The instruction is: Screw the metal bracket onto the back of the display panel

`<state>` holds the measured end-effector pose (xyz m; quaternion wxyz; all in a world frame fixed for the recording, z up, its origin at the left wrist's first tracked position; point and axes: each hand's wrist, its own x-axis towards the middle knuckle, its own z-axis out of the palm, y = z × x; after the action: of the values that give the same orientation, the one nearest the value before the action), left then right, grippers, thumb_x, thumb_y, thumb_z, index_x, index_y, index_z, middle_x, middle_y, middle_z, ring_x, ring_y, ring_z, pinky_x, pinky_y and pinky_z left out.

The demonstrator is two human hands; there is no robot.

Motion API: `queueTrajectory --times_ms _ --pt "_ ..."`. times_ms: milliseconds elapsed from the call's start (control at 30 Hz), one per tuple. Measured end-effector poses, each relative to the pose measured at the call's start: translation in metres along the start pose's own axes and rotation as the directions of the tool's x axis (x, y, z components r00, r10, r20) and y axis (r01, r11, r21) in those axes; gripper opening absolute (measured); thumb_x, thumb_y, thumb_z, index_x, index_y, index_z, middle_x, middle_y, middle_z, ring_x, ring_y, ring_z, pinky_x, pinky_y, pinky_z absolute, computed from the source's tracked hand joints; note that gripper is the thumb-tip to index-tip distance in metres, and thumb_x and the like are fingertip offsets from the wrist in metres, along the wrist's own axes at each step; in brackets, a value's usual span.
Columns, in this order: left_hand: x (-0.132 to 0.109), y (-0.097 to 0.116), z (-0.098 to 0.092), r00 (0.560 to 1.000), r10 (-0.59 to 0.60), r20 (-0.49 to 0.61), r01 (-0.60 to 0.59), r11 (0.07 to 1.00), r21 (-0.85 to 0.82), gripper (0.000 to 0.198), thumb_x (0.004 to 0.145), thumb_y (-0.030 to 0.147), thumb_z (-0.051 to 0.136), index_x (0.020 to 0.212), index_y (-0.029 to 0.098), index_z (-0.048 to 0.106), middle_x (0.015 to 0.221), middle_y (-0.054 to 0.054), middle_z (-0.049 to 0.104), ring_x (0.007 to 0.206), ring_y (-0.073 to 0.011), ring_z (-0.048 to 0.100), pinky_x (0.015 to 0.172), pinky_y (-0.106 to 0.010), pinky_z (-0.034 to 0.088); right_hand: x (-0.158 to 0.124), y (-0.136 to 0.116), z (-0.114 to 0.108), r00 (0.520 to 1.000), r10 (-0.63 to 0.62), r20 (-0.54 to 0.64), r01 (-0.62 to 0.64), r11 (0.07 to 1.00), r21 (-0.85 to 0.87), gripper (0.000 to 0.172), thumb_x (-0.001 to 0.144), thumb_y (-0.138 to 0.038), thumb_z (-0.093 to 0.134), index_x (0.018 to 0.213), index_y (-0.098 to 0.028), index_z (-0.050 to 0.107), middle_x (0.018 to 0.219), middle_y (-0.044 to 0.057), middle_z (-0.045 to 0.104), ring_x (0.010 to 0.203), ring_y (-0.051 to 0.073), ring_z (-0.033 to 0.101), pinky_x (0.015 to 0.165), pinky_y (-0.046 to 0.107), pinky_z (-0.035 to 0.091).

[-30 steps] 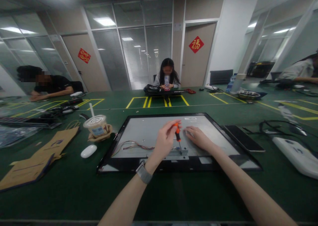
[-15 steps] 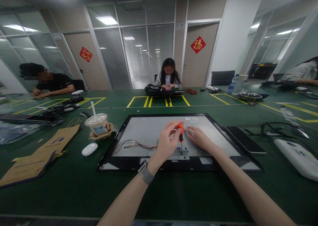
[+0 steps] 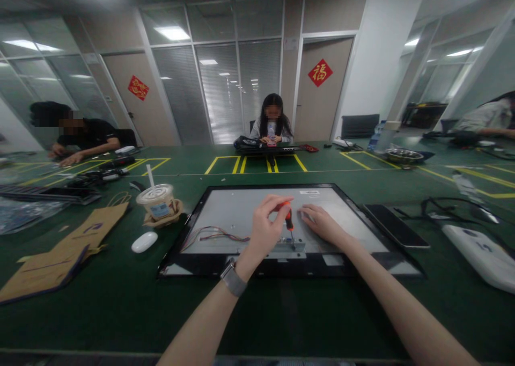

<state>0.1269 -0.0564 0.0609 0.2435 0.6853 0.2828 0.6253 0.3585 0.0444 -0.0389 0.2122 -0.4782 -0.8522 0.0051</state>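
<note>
My left hand [image 3: 269, 221], with a watch on its wrist, is closed around the orange and black handle of a screwdriver [image 3: 289, 224]. The shaft points down, its tip at a metal bracket [image 3: 295, 249] near the close edge of a display panel [image 3: 225, 210]. That panel lies flat, its grey back upward inside a black frame. Resting on the grey back to the right of the screwdriver is my right hand [image 3: 319, 221], fingers stretched out and holding nothing. A bundle of thin wires [image 3: 217, 233] runs leftward from the bracket area.
Left of the panel are a lidded drink cup [image 3: 159, 202], a white oval case [image 3: 144, 242] and a brown paper bag [image 3: 84, 237]. A black phone [image 3: 396, 225] and a white device [image 3: 478, 253] lie to the right. Across the green table sits another person [image 3: 272, 124].
My left hand and the screwdriver handle have tilted slightly to the left, with the tip staying at the bracket. My right hand has barely moved.
</note>
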Motion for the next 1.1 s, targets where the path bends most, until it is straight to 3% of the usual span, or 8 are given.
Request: queueTrajectory --times_ms 100,267,367,533,733,967,1100 --pt "0.0002 0.0011 -0.0004 1.0 0.014 -0.028 -0.012 0.998 0.064 0.016 0.094 0.028 0.064 0.101 0.02 0.076 0.091 -0.004 0.062 0.083 -0.0156 0.064 0.078 -0.03 0.055 -0.0001 0.0002 -0.0001 1.0 -0.004 -0.003 0.004 1.0 -0.002 0.037 0.097 -0.025 0.047 0.127 -0.018 0.067 0.132 0.016 0.066 0.122 0.03 0.062 0.107 0.046 0.046" --pt "-0.0001 0.0057 -0.001 0.998 0.046 0.034 -0.048 0.998 0.045 0.029 0.101 0.021 0.048 0.113 0.019 0.073 0.11 -0.01 0.067 0.103 -0.02 0.065 0.091 -0.035 0.053 0.0002 0.0009 0.0008 1.0 0.007 -0.001 -0.007 1.0 -0.002 0.037 0.098 -0.026 0.046 0.127 -0.018 0.067 0.133 0.016 0.065 0.123 0.03 0.061 0.107 0.048 0.045" --pt "0.0001 0.0057 -0.0004 0.998 0.043 0.048 -0.044 0.999 0.026 0.025 0.099 0.021 0.053 0.114 0.019 0.073 0.102 -0.008 0.068 0.094 -0.0182 0.066 0.083 -0.032 0.054 0.0006 0.0021 0.0021 1.0 -0.005 0.0 0.005 1.0 0.003 0.037 0.097 -0.026 0.046 0.127 -0.019 0.067 0.132 0.015 0.065 0.122 0.029 0.061 0.106 0.046 0.046" --pt "0.0005 0.0032 -0.0014 0.996 0.081 -0.036 -0.076 0.99 0.117 0.014 0.089 0.027 0.072 0.099 0.02 0.077 0.086 -0.002 0.059 0.077 -0.014 0.06 0.079 -0.03 0.053 0.0005 0.0025 0.0027 1.0 0.016 -0.007 -0.016 1.0 0.0 0.036 0.096 -0.025 0.048 0.126 -0.019 0.067 0.133 0.016 0.065 0.122 0.03 0.061 0.106 0.048 0.045" --pt "0.0011 0.0074 -0.0027 0.998 0.045 0.041 -0.046 0.999 0.021 0.026 0.1 0.02 0.049 0.107 0.018 0.074 0.104 -0.009 0.066 0.097 -0.0186 0.065 0.087 -0.033 0.053 -0.0003 0.0006 0.0008 1.0 0.029 0.008 -0.029 1.0 -0.01 0.037 0.097 -0.026 0.046 0.128 -0.02 0.066 0.135 0.015 0.064 0.122 0.03 0.061 0.108 0.048 0.044" --pt "0.0012 0.0059 0.0003 0.999 0.049 0.001 -0.049 0.998 0.04 0.012 0.091 0.023 0.068 0.099 0.02 0.076 0.09 -0.004 0.061 0.081 -0.0149 0.061 0.076 -0.029 0.054 0.0007 -0.0027 -0.0016 0.999 0.047 0.022 -0.047 0.999 -0.014 0.037 0.097 -0.025 0.047 0.127 -0.021 0.067 0.134 0.014 0.065 0.123 0.029 0.061 0.108 0.048 0.045" --pt "0.0011 0.0046 0.0001 0.999 0.038 -0.017 -0.037 0.997 0.061 0.011 0.093 0.026 0.067 0.097 0.02 0.075 0.09 -0.004 0.059 0.081 -0.0147 0.061 0.077 -0.03 0.053 0.0006 -0.0031 -0.003 0.999 0.039 0.025 -0.039 0.999 -0.011 0.037 0.097 -0.026 0.047 0.128 -0.02 0.067 0.134 0.015 0.065 0.123 0.029 0.062 0.107 0.047 0.045"
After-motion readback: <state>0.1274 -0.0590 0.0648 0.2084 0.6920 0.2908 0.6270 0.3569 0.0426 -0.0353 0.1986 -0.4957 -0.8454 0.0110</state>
